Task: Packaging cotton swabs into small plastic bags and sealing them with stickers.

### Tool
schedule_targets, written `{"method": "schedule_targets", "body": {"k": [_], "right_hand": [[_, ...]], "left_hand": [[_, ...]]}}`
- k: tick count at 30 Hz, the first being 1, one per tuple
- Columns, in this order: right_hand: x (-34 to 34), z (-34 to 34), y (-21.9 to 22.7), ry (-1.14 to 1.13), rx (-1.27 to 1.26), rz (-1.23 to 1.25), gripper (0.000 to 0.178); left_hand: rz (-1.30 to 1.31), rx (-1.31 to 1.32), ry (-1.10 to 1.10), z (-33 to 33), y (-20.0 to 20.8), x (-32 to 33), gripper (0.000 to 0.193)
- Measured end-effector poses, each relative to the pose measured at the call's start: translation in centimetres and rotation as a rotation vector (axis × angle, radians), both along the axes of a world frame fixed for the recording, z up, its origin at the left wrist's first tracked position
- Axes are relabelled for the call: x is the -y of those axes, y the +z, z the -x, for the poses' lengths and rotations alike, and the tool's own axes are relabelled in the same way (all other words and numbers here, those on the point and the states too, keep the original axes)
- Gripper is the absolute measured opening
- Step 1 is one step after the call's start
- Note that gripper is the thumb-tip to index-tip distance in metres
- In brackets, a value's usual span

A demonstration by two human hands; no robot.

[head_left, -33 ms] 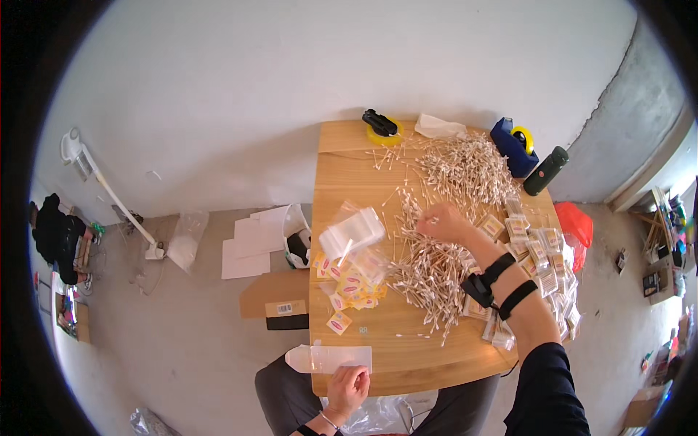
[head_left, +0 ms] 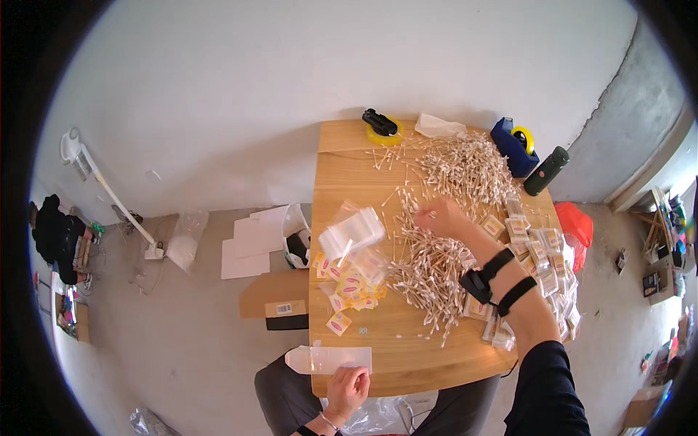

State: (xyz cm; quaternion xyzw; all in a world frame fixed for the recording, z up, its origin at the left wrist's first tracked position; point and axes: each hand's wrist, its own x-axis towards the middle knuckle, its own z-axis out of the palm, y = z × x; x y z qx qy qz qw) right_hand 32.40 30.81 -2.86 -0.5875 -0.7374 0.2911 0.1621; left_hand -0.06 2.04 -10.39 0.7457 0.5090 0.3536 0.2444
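Observation:
My left hand [head_left: 347, 391] is at the near table edge, its fingers curled on a flat clear plastic bag [head_left: 320, 360] that lies partly past the table's left corner. Above the loose cotton swabs [head_left: 436, 272] my right hand [head_left: 440, 217] is closed, with the fingertips bent down among the white tips. How many swabs it grips is hidden. A second heap of cotton swabs [head_left: 469, 168] spreads behind it. Left of the swabs lie a stack of clear bags [head_left: 352, 232] and yellow-and-white paper cards [head_left: 354, 285].
Filled swab packs [head_left: 542, 254] pile up along the table's right side. At the back stand a tape roll with a black cutter [head_left: 383, 129], a blue tape dispenser [head_left: 513, 147] and a dark green bottle [head_left: 546, 171]. A cardboard box [head_left: 273, 296] adjoins the table's left edge.
My right hand has shifted very slightly over the swabs, and its forearm with it. My left hand and the bag are where they were.

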Motion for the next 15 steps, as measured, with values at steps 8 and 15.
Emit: {"method": "schedule_targets", "body": {"k": [8, 15], "right_hand": [[-13.4, 6.0, -1.1, -0.188, 0.277, -0.208, 0.065], [-16.0, 4.6, -5.3, -0.058, 0.321, -0.154, 0.052]], "left_hand": [[0.048, -0.039, 0.013, -0.2, 0.5, 0.6, 0.013], [0.003, -0.079, -0.005, -0.1, 0.2, 1.3, 0.012]]}}
